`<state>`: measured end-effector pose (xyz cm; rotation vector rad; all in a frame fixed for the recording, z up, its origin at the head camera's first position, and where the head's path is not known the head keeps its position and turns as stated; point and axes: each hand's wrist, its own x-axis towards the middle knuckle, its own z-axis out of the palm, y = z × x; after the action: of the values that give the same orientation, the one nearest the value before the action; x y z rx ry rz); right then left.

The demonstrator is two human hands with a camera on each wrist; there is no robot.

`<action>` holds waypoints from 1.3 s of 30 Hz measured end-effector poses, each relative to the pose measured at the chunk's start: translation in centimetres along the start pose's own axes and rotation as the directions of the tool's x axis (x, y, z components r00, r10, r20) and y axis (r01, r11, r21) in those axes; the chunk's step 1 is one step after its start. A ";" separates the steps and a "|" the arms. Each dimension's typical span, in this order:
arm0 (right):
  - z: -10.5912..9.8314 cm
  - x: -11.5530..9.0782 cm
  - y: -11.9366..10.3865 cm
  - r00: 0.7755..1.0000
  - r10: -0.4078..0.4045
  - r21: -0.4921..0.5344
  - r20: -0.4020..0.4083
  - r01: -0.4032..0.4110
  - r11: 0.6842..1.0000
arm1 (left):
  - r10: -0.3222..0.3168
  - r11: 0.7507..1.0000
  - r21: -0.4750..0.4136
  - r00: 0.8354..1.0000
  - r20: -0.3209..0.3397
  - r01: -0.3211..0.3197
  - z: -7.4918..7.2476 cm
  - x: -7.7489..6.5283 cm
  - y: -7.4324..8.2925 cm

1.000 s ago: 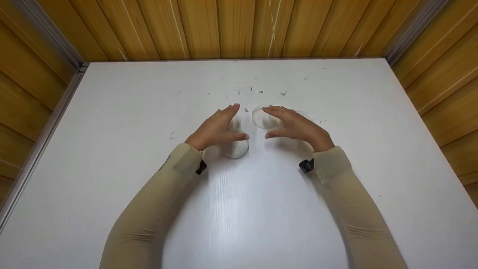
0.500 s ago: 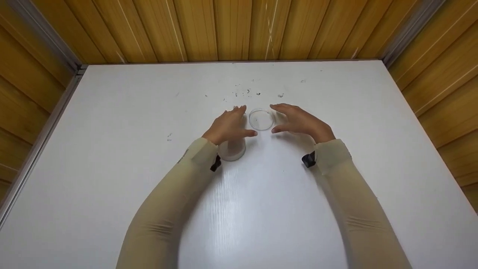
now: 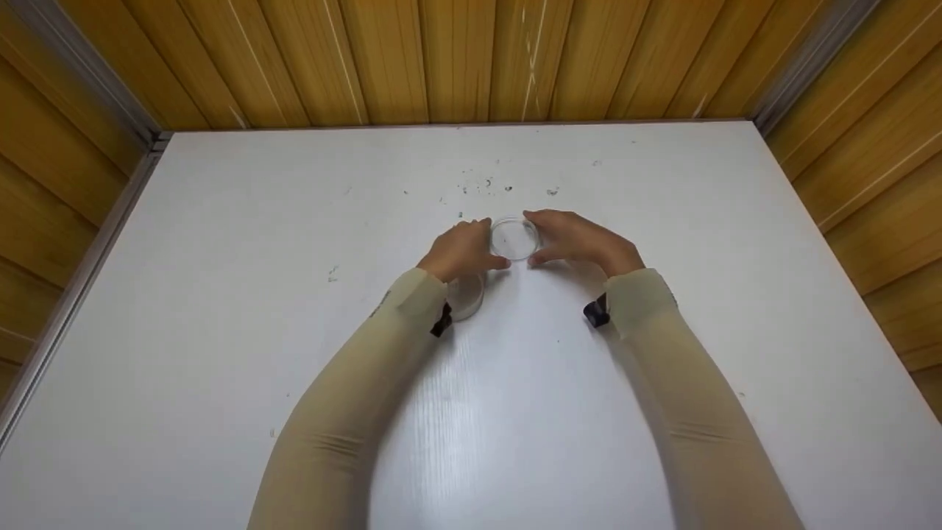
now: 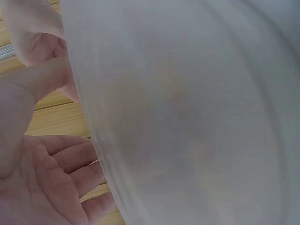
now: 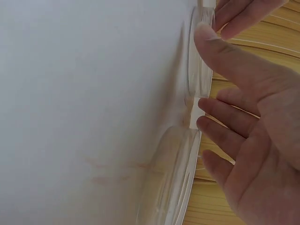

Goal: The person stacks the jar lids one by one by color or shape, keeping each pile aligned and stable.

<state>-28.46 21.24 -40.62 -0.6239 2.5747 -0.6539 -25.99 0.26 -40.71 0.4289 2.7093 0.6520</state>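
Observation:
A clear, shallow round dish, like a petri dish (image 3: pixel 514 239), lies on the table between my two hands. My left hand (image 3: pixel 458 249) is at its left side, thumb and fingers spread apart. My right hand (image 3: pixel 579 235) curves in from the right, thumb and fingertips right at the rim. In the right wrist view the thumb overlaps the wall of that dish (image 5: pixel 200 61). A second petri dish (image 3: pixel 466 296) sits under my left wrist and fills much of the left wrist view. Another clear dish (image 5: pixel 164 183) shows low in the right wrist view; my right hand hides it from the head camera.
The white table (image 3: pixel 221 294) carries small dark specks and scuffs (image 3: pixel 486 184) beyond the hands. Yellow wood-patterned panels (image 3: pixel 456 59) stand along the back and sides, with metal edging (image 3: pixel 81 73) at the corners.
My left hand has moved right, past the second dish and up to the middle one. My right hand has closed in slightly from the right, now at the middle dish's rim.

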 end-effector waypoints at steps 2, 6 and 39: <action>0.1 0.1 -0.2 1.000 -0.002 0.000 0.000 0.002 1.000 | 0.002 1.000 -0.008 1.000 -0.007 -0.002 0.1 0.0 0.0; 0.3 0.1 -0.4 1.000 -0.011 -0.001 -0.007 0.011 1.000 | 0.009 1.000 -0.015 1.000 -0.027 -0.009 0.3 0.1 -0.1; 0.7 -3.3 -0.8 0.997 -0.057 0.065 -0.048 0.060 0.996 | 0.074 0.995 -0.059 0.996 -0.053 -0.077 0.5 -2.4 0.4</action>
<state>-25.18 22.02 -39.82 -0.6718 2.5735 -0.7787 -23.57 -0.03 -40.39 0.5076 2.7242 0.7741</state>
